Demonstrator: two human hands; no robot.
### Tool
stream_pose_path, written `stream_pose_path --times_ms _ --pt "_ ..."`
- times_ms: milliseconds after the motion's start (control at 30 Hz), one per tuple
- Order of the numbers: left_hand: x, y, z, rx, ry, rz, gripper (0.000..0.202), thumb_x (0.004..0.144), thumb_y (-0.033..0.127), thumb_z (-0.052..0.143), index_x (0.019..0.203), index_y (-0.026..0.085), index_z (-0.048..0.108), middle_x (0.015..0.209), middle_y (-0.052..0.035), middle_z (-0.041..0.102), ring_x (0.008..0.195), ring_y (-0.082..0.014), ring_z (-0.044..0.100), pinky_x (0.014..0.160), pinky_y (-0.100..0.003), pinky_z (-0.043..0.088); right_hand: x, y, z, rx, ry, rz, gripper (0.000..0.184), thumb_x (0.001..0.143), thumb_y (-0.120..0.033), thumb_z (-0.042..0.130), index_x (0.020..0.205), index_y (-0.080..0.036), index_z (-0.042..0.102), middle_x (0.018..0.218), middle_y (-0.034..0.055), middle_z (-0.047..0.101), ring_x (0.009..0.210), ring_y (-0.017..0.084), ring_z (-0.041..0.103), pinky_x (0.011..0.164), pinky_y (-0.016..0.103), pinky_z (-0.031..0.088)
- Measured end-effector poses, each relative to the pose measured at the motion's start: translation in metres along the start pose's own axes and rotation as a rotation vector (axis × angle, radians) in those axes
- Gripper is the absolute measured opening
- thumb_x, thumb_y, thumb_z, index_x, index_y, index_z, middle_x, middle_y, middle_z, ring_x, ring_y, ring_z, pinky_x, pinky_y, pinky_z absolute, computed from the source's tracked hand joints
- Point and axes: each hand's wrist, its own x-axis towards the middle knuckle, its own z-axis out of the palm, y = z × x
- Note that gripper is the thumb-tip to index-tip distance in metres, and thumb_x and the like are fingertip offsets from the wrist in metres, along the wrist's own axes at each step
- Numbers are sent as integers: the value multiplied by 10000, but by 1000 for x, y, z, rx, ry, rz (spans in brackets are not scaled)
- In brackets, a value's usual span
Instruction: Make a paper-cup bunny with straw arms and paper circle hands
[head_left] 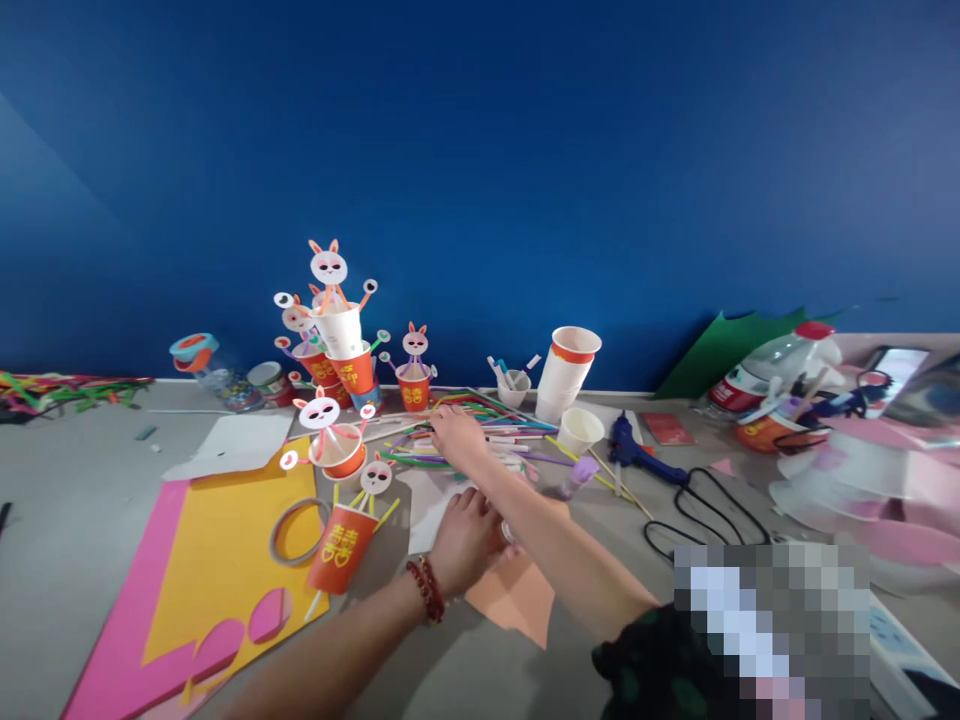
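Fingers [442, 420] of the right grip [457, 437] curl onto the heap of coloured plastic straws [510, 425]; whether they pinch one I cannot tell. At its six o'clock, the left grip [465, 540], fingers folded and contents unseen, rests on a white paper sheet [424, 515]. An orange rabbit-faced paper cup [341, 550] lies at nine o'clock on the grey tabletop [90, 520].

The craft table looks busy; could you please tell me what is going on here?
A person is working among paper-cup rabbits. Their right hand reaches into a pile of thin coloured sticks; whether it grips one is hidden. Their left hand, wearing a bead bracelet, rests on white paper, beside a tipped orange cup rabbit and a tape ring. A blue glue gun lies to the right.
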Motion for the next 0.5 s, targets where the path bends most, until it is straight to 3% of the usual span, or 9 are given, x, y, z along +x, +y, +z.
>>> stream_pose_path --times_ms 100,267,367,500 --pt "-1 0 -2 -14 7 16 358 804 438 704 1066 208 621 1134 -99 598 1028 -294 538 856 -421 450 -12 6 -11 123 75 27 207 983 -247 466 1114 -152 596 1038 111 677 959 218 633 824 322 486" --pt "-2 0 -5 -63 32 49 488 797 421 723 1225 246 566 1187 -72 573 1028 -268 535 883 -402 441 -37 27 -22 334 143 88 366 1031 -324 232 901 -192 548 712 -6 631 642 144 598 620 236 440" --pt "-3 0 -5 -79 46 57 506 801 407 720 1252 246 556 1188 -75 576 1027 -265 537 878 -400 445 -51 35 -27 419 133 79 356 1013 -376 283 792 -211 508 644 -38 590 577 124 559 572 215 406" --pt "-3 1 -4 -85 57 62 508 800 385 723 1258 239 557 1192 -87 576 1036 -273 539 877 -408 446 -60 36 -32 458 109 79 275 972 -376 394 786 -213 516 686 -32 598 654 137 567 606 220 387"
